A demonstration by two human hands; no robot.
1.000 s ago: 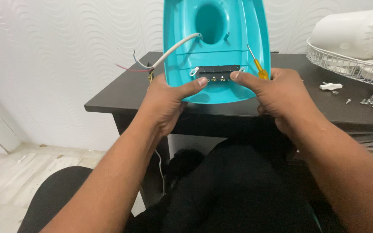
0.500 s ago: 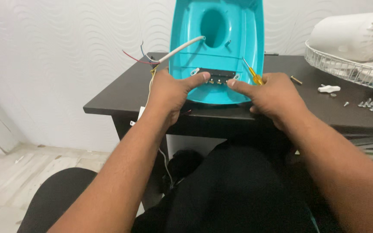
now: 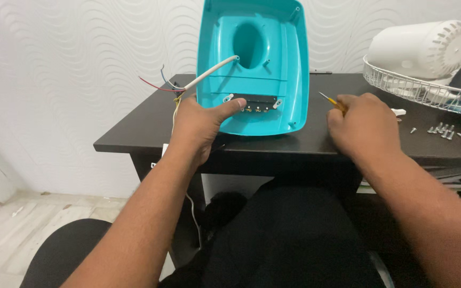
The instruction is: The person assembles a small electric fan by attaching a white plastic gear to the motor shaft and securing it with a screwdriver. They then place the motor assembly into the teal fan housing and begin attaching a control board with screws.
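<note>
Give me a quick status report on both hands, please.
Left hand steadies the upright turquoise plastic fan base, thumb on its black switch block. Right hand grips a yellow-handled screwdriver. Nothing obstructing.

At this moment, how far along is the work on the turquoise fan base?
Done: turquoise base stands opened on the desk, cable threaded through, switch block seated. In hand: left hand thumbs the block; right hand grips a yellow screwdriver. Left: loose screws, bare wires, motor and grille unattached.
</note>
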